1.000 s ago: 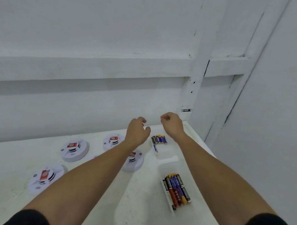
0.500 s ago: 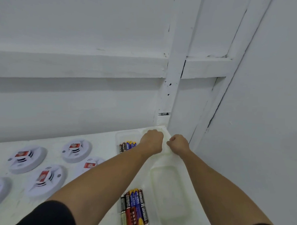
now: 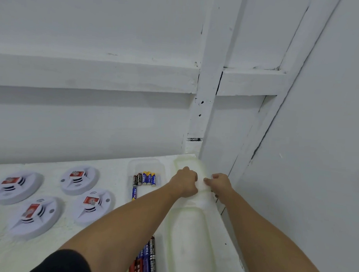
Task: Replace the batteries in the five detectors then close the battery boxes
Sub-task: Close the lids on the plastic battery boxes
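Several white round detectors lie face up on the left of the white table, among them one at the back (image 3: 79, 179) and one nearer (image 3: 92, 204), each with a red label. A clear tray (image 3: 133, 164) behind them holds several batteries (image 3: 144, 178). More batteries (image 3: 148, 259) lie at the bottom edge. In the far right corner, my left hand (image 3: 185, 181) and my right hand (image 3: 219, 184) are curled side by side on the near edge of a translucent lid (image 3: 191, 162).
A second translucent lid (image 3: 191, 244) lies nearer, between my forearms. White walls close off the table at the back and right, with a post (image 3: 206, 108) in the corner. The table's right edge runs under my right forearm.
My view has swung to the right. Both hands moved from above the battery tray to the right corner and came down on the far lid; since half a second ago they have barely shifted.
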